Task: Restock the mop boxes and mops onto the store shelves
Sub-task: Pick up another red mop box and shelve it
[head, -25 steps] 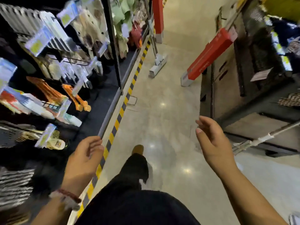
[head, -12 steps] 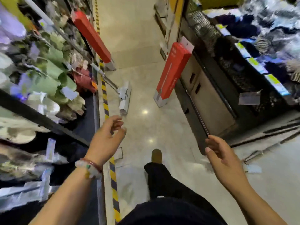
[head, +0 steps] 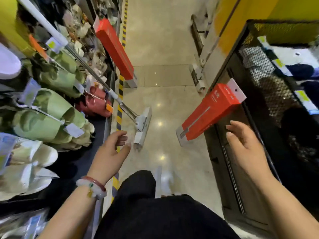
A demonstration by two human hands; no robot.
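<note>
The person has walked up the aisle: the red mop box [head: 209, 113] leaning on the right shelf now sits just beyond the right hand [head: 245, 145], the mop [head: 141, 121] (floor, left) ahead of the left hand [head: 112, 152]. Both hands hang relaxed, holding nothing; pickup looks next.

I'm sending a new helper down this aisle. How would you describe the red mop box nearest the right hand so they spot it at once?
Look to the dark shelving unit on the aisle's right side. Leaning against its front, base on the floor, is a long red mop box, just ahead of the right hand. Unlike the other red box across the aisle, its white hang tab points up-right.
</note>
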